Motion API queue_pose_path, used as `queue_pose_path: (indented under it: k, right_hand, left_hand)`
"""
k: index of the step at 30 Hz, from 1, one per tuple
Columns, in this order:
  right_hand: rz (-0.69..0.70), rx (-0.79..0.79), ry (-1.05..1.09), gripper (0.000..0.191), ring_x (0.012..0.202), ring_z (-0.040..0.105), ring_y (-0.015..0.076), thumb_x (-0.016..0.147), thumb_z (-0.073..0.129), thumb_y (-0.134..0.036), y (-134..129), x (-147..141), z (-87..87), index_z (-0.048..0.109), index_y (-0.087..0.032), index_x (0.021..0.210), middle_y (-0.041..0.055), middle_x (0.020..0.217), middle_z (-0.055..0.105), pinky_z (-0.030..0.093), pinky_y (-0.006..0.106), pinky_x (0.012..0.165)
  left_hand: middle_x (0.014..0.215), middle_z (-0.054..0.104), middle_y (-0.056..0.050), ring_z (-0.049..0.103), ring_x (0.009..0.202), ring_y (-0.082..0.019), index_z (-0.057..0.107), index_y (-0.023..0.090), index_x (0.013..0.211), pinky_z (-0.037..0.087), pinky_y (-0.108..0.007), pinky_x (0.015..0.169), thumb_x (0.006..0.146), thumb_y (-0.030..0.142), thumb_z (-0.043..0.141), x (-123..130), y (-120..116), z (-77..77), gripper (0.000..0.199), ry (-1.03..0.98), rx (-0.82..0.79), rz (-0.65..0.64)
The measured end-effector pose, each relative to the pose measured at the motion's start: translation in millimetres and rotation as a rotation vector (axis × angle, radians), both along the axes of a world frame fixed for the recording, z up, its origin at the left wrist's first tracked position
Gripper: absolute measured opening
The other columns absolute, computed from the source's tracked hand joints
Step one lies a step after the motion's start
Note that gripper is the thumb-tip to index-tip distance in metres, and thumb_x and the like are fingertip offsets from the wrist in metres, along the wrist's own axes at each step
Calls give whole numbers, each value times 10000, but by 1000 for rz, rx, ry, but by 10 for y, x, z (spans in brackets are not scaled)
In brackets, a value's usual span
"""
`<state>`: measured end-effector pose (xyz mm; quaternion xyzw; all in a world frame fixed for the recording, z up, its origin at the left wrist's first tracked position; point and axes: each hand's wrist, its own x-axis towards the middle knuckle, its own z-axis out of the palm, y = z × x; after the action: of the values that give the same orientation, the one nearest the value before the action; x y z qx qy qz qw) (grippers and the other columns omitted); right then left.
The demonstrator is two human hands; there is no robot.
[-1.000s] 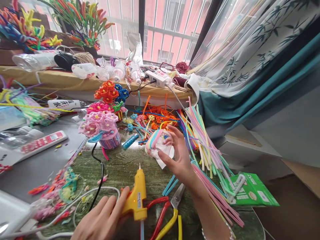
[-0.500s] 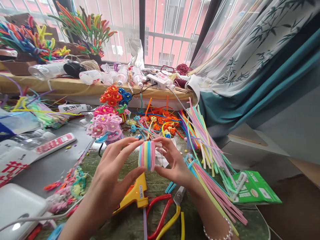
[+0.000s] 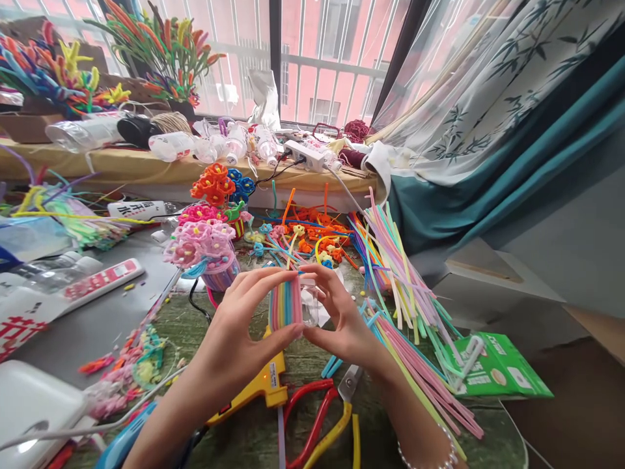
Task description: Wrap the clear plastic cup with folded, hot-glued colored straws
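Note:
A small clear plastic cup (image 3: 309, 306), its left part wrapped in pink, yellow and blue pipe-cleaner stripes (image 3: 286, 305), is held sideways between both hands. My left hand (image 3: 244, 319) grips the striped part, thumb below and fingers above. My right hand (image 3: 336, 316) has its fingers and thumb round the clear end on the right. Beneath them on the green table lie a yellow glue gun (image 3: 271, 381) and scissors (image 3: 349, 384) with red and yellow handles. The glue gun is partly behind my left hand and forearm.
Pink pipe-cleaner flowers in a striped pot (image 3: 222, 270) stand left of the hands. Bundles of pipe cleaners (image 3: 415, 365) and a green packet (image 3: 508, 368) lie at the right. Plastic bottles (image 3: 168, 146) and a power strip (image 3: 305, 156) rest on the windowsill.
My left hand has shifted right across the striped part, its thumb now further along the lower edge. My right hand keeps its hold. The view has moved slightly.

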<state>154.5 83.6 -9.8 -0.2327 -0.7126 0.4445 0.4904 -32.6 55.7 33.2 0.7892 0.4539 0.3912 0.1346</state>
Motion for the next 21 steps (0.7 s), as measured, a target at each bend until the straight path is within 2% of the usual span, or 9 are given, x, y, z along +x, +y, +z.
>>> queue_pose_path:
  k: [8, 13, 21]
  right_hand:
    - [-33, 15, -33, 601, 1253, 517, 243, 832, 670, -290, 10, 16, 13, 382, -292, 1360, 81, 1300, 542, 427, 439, 1086]
    - [-35, 16, -20, 632, 1141, 580, 226, 813, 680, -279, 18, 20, -7, 371, -292, 1364, 73, 1206, 574, 422, 454, 1079]
    - [-30, -33, 17, 690, 1163, 569, 218, 792, 708, -262, -14, 26, -8, 358, -307, 1385, 61, 1214, 568, 434, 427, 1059]
  left_hand:
    - [1265, 588, -74, 511, 1204, -278, 506, 272, 1277, 435, -466, 995, 823, 269, 691, 40, -31, 6, 491, 71, 36, 7]
    - [1254, 580, -80, 510, 1193, -277, 503, 262, 1262, 439, -462, 981, 817, 210, 664, 62, -39, 10, 476, 104, 66, 34]
    - [1249, 572, -78, 508, 1182, -267, 478, 244, 1284, 441, -422, 969, 813, 198, 640, 73, -63, 26, 500, 141, 109, 33]
